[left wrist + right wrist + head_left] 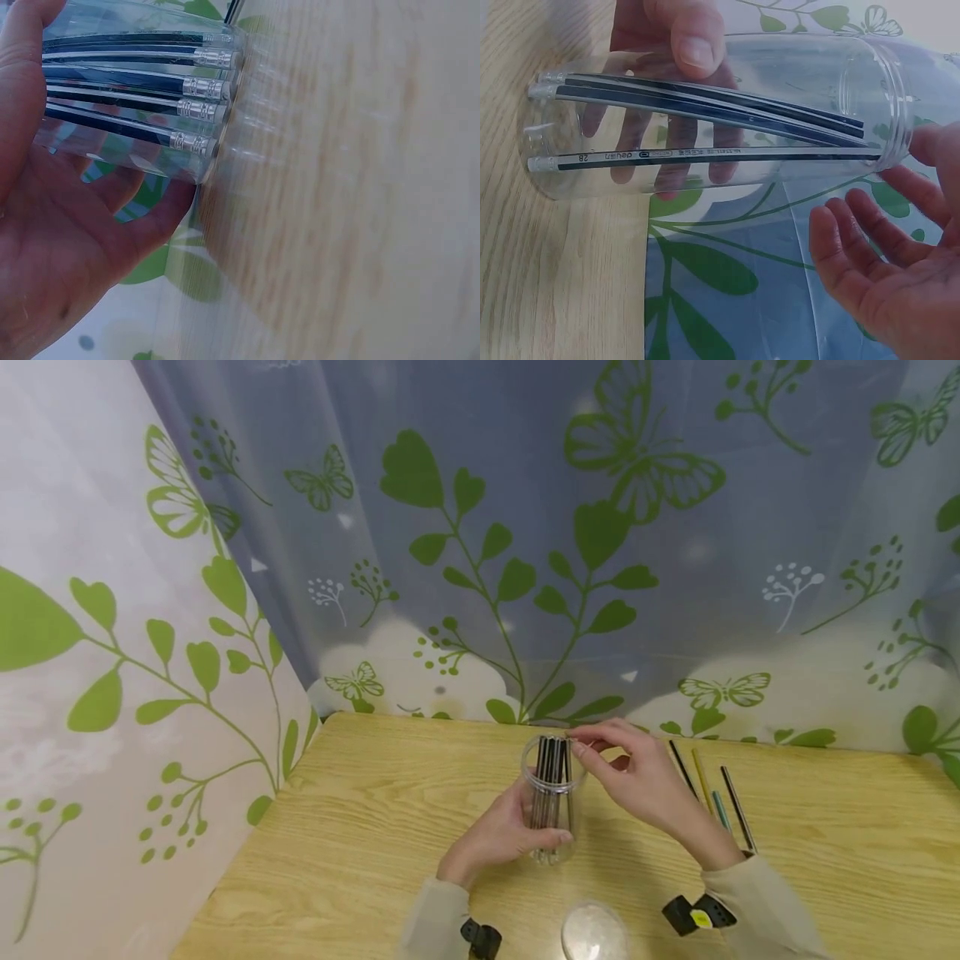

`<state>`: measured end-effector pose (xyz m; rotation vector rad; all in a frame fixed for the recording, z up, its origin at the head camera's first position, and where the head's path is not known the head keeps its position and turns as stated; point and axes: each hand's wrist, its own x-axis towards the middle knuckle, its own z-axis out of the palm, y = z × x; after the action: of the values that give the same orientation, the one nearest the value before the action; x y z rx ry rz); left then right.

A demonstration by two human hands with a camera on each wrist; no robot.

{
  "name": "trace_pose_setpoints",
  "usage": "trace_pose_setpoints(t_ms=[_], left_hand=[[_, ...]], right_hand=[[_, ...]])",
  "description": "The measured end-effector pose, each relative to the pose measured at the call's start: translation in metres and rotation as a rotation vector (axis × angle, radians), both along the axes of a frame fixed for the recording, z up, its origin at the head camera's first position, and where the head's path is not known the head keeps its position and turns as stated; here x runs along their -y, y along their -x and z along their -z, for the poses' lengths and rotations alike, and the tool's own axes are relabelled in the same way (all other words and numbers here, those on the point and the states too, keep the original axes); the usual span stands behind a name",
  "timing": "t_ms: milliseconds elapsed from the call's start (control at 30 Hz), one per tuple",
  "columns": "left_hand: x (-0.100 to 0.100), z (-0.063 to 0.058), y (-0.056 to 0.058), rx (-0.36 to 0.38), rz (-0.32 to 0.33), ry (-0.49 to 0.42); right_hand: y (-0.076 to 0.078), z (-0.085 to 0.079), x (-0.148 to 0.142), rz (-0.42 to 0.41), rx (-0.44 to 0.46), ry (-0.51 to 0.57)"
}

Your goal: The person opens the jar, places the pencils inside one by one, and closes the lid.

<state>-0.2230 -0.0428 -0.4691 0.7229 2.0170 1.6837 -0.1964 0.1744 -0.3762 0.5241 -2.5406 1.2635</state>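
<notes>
A clear plastic jar [552, 852] stands tilted over the table, gripped by my left hand [510, 828] with the thumb across its near side. Inside are several dark striped pencils [705, 105], their white erasers down at the jar's base. One printed pencil [705, 157] lies apart from that bunch, along the jar wall. My right hand [637, 768] is at the jar's mouth, thumb and forefinger right at the rim beside the pencil tops. Its other fingers [870, 232] are loosely bent outside the jar. In the left wrist view, metal ferrules [199, 111] show through the wall.
Loose pencils lie on the wooden table [360, 793] to the right: a yellow one [702, 777], a teal one [721, 810] and dark ones [738, 806]. A round clear lid [594, 933] lies near the front. A patterned curtain [480, 635] borders the table's back.
</notes>
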Motion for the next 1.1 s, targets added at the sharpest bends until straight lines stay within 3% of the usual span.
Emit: trace_pose_setpoints(t_ms=[267, 400, 567, 767, 1100], left_hand=[[0.001, -0.001, -0.001, 0.001, -0.001, -0.003], [0.001, 0.000, 0.000, 0.009, 0.006, -0.008], [0.002, 0.001, 0.001, -0.005, -0.001, 0.004], [0.001, 0.001, 0.000, -0.008, -0.004, -0.004], [-0.001, 0.003, 0.001, 0.006, 0.028, -0.048]], right_hand=[[-0.004, -0.003, 0.001, -0.084, -0.041, 0.013], [-0.005, -0.003, 0.000, -0.118, -0.013, 0.037], [-0.005, -0.001, -0.002, -0.094, 0.014, 0.060], [-0.004, 0.004, -0.011, -0.073, -0.025, 0.055], [-0.011, 0.011, -0.041, 0.052, 0.005, 0.020]])
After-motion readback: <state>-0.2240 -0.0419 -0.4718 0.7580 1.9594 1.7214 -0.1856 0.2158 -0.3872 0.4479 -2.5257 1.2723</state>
